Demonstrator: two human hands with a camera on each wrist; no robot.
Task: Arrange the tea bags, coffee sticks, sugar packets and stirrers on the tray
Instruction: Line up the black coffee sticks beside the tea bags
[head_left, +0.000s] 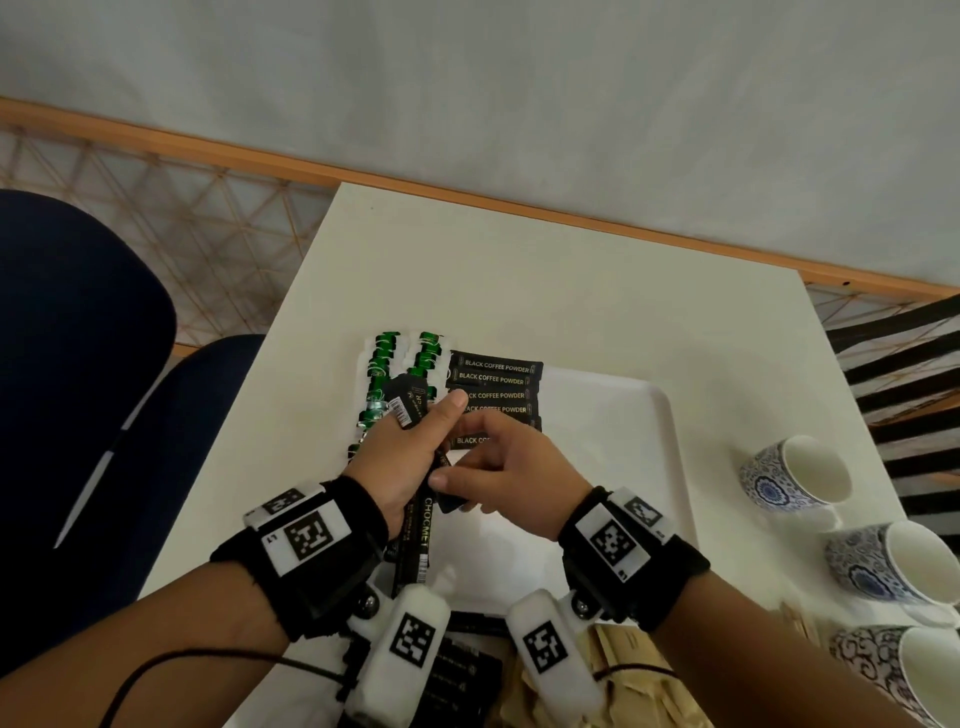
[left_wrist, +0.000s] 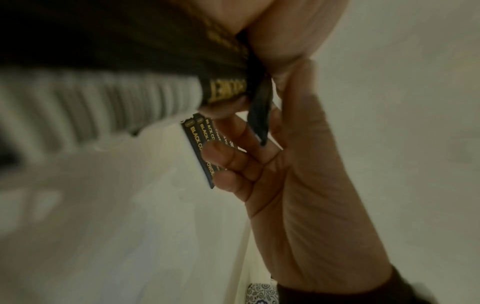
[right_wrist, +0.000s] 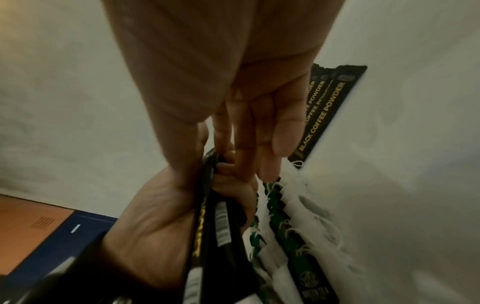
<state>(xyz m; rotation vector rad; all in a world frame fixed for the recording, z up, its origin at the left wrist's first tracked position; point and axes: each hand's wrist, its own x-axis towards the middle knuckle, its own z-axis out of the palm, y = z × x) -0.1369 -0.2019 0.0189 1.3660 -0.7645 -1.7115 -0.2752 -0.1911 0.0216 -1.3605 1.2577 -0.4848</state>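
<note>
A white tray (head_left: 623, 441) lies on the table. Along its left side lie two columns of green tea bags (head_left: 384, 374), and beside them a row of black coffee sticks (head_left: 493, 379) marked BLACK COFFEE POWDER. Above the tray my left hand (head_left: 415, 431) grips a bundle of black coffee sticks (head_left: 413, 408). My right hand (head_left: 457, 483) pinches the lower end of one stick (head_left: 449, 501) in that bundle. The left wrist view shows that pinched stick (left_wrist: 259, 115) between thumb and finger. In the right wrist view the bundle (right_wrist: 215, 226) hangs over the tea bags (right_wrist: 285, 226).
Three blue-patterned cups (head_left: 795, 473) lie on their sides at the table's right edge. Brown sugar packets (head_left: 623, 654) and more black sticks (head_left: 457, 670) lie near me, partly hidden by my wrists. A blue chair (head_left: 78, 364) stands to the left.
</note>
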